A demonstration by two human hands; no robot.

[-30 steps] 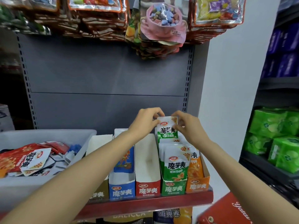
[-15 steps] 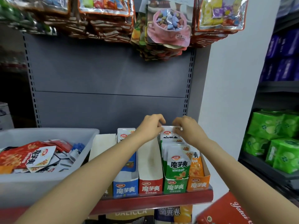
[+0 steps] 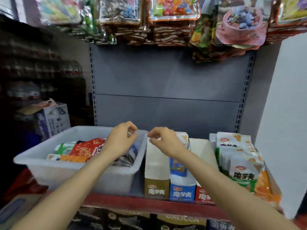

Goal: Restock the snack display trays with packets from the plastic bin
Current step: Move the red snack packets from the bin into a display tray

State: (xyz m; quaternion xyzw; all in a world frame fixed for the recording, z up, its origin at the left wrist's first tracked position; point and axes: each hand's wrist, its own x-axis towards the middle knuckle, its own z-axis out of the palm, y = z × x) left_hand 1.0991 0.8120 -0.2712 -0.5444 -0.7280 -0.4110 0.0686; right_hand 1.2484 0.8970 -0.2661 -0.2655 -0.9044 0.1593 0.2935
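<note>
Nearest us, along the front edge of the red shelf (image 3: 149,205), stand the display trays: the brown-fronted tray (image 3: 156,188) and the red-fronted tray (image 3: 201,195) look bare inside, the blue-fronted tray (image 3: 181,191) holds only a few blue packets, and the green tray (image 3: 239,180) near the right end is packed upright with white-and-green packets (image 3: 244,171). At the left end sits the plastic bin (image 3: 49,171), with red, orange and green packets (image 3: 86,149) heaped loose inside. We judge these sachets light, thin and floppy, with slick film that slides easily, so we would pinch one by a sealed top edge or corner and not by its soft middle. Our left hand (image 3: 120,141) hovers over the right inner side of the bin, fingers curled with thumb and forefinger nearly meeting, and we see nothing held in it. Our right hand (image 3: 163,141) hangs above the back of the brown-fronted tray in the same loose pinch, also empty as far as the blur allows. A second ago both hands pinched a green packet above the green tray; half a second ago they pressed it down in; now they have let go and swung left towards the bin, and our view has turned with them.
</note>
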